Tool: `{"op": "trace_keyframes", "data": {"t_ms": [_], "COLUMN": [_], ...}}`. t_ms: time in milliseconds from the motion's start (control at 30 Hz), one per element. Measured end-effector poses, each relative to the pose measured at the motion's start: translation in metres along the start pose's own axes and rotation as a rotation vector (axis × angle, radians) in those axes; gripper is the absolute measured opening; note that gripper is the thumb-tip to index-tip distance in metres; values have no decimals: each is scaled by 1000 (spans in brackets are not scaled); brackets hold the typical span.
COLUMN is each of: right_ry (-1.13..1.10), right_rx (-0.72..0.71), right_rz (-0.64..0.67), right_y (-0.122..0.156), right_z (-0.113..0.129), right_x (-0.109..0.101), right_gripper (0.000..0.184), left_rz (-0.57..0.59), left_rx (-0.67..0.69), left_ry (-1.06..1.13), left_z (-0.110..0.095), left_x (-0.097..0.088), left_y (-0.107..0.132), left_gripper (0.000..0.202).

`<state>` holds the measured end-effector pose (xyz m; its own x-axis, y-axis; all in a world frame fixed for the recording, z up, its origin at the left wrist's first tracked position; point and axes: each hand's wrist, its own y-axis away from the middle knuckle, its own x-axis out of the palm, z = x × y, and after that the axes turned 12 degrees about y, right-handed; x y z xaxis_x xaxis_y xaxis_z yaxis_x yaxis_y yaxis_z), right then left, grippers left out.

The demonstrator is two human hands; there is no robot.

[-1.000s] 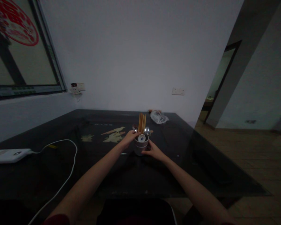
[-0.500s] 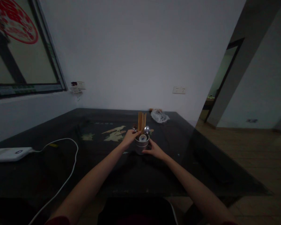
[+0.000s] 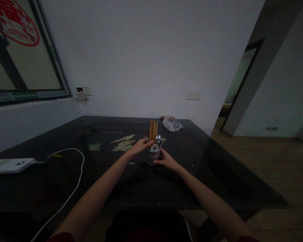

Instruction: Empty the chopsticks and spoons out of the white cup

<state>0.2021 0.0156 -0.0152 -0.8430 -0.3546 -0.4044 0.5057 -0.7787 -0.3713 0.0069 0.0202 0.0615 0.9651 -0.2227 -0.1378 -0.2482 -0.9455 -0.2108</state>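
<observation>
A pale round utensil holder [image 3: 152, 158] stands on the dark glass table [image 3: 116, 188], a little beyond the middle. Wooden chopsticks [image 3: 153, 130] stick up from it, with metal spoons [image 3: 158, 139] and a small white spoon [image 3: 155, 147] inside. My left hand [image 3: 139, 147] is at the holder's left rim, fingers closed around the base of the chopsticks. My right hand [image 3: 166, 160] curls round the holder's right side near its bottom.
A white device [image 3: 11, 165] with a white cable [image 3: 73, 181] lies at the table's left. A crumpled clear plastic bag [image 3: 172, 124] sits at the far edge. Wall sockets, a window on the left, a doorway on the right. A dark chair back is right below me.
Both hands stay at the holder. My left fingers have shifted slightly to the right, closer onto the chopsticks. The view has drifted a little.
</observation>
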Motion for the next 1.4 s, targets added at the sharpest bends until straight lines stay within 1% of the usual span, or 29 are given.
{"op": "trace_keyframes", "data": {"t_ms": [33, 100, 167, 233, 333, 467, 600, 667, 767, 900, 1033, 1167, 1267, 1400], "right_ry": [8, 18, 16, 6, -20, -31, -15, -16, -2, 8, -9, -14, -17, -15], "right_rx": [0, 4, 5, 1, -1, 7, 10, 10, 5, 15, 20, 11, 7, 15], "right_rz": [0, 5, 14, 15, 12, 17, 9, 13, 6, 0, 3, 3, 5, 9], "right_y": [0, 0, -1, 0, 0, 0, -1, 0, 0, 0, 0, 0, 0, 0], "right_z": [-1, -3, -4, -3, -1, 0, -3, -4, -5, -6, -4, -1, 0, 2], "right_x": [0, -1, -1, -1, 0, 0, 0, -1, -1, -1, 0, 0, 0, 0], "right_gripper": [81, 81, 81, 81, 81, 81, 80, 80, 80, 79, 79, 80, 81, 80], "left_rz": [37, 99, 119, 91, 27, 12, -51, -64, -74, -80, -32, 5, -4, 7], "left_rx": [4, 19, 29, 25, 24, 55, 101, 106, 82, 83, 60, -14, -38, -74], "left_ry": [15, 41, 49, 36, 8, -45, -174, -189, -160, -107, -23, 62, 73, 30], "left_z": [-3, -6, -6, -5, -2, -2, -4, -5, -7, -7, -6, -5, -8, -14], "left_x": [0, 1, 2, 4, 6, 7, 8, 8, 8, 9, 9, 10, 11, 11], "left_y": [2, 4, 6, 6, 5, 4, 5, 6, 7, 7, 6, 6, 8, 11], "left_gripper": [38, 46, 54, 56, 51, 45, 39, 39, 43, 45, 46, 46, 44, 43]}}
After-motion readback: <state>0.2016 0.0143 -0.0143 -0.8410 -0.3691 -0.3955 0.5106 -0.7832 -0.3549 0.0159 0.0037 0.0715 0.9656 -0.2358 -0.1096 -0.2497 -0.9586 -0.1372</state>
